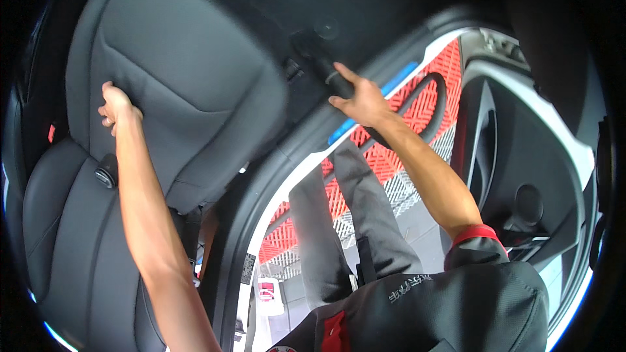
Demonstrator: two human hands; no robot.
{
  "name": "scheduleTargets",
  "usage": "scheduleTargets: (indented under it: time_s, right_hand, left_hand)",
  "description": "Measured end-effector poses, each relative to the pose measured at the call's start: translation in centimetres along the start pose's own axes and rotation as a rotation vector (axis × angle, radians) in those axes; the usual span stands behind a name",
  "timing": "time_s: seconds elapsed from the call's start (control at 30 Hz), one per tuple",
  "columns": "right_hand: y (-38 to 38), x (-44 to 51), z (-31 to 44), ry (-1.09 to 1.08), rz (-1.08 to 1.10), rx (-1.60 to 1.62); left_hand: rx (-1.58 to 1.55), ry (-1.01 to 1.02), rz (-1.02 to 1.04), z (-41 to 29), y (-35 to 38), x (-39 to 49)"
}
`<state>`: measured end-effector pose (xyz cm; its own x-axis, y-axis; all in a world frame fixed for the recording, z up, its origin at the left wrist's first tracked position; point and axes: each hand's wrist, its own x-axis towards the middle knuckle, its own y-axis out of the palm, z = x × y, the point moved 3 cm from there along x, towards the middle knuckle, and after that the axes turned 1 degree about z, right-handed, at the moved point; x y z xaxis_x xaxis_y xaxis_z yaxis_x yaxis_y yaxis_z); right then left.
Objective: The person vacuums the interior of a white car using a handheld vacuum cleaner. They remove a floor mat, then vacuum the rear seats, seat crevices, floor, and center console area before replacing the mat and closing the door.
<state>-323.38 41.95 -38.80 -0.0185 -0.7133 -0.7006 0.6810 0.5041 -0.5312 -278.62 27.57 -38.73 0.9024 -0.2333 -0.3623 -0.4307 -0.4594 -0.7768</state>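
My right hand [364, 100] grips the black tube of a vacuum hose [340, 83] over the door sill. The tube's far end points into the dark footwell [274, 5] and blurs into the shadow there. My left hand [117, 107] rests on the black car seat cushion [166, 58] with its fingers curled. Its palm is turned away, so whether it holds anything is hidden. Beside my left forearm, a small black object [106, 171] lies where the cushion meets the seat backrest [78, 225].
The door sill [298, 176] with a blue strip [398, 78] runs diagonally between seat and floor. A black hose loop [437, 107] lies on red and grey floor tiles [381, 156]. The open car door [528, 166] stands at right. A red seat-belt buckle [52, 133] shows at far left.
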Motion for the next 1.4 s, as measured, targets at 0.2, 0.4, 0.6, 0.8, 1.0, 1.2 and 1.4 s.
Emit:
scheduleTargets:
  time_s: [0.2,0.4,0.6,0.8,1.0,1.2,1.4]
  right_hand:
    - [0.4,-4.7,0.0,0.075,0.170,-0.091]
    - [-2.7,-7.4,-0.1,-0.014,0.198,-0.124]
    - [-3.4,-12.5,-1.4,0.000,0.318,0.221]
    - [0.2,-15.4,0.4,-0.080,0.294,0.528]
    - [5.1,-19.1,1.0,-0.117,0.336,0.651]
    - [4.9,-20.5,1.1,-0.017,0.515,0.584]
    - [-4.6,-16.3,7.5,-0.286,0.358,0.169]
  left_hand:
    - [-0.228,0.984,0.276,13.2,-7.2,-24.3]
    - [-0.411,-0.193,0.821,25.1,-2.4,-26.2]
    - [-0.407,-0.099,0.892,24.3,-1.4,-23.9]
    - [-0.500,-0.366,0.795,25.7,-3.4,-24.0]
    - [-0.716,-0.386,0.915,27.8,-3.4,-21.5]
    - [-0.714,-0.503,0.928,27.3,-3.4,-21.7]
    - [-0.620,-0.363,0.887,26.6,-3.5,-20.9]
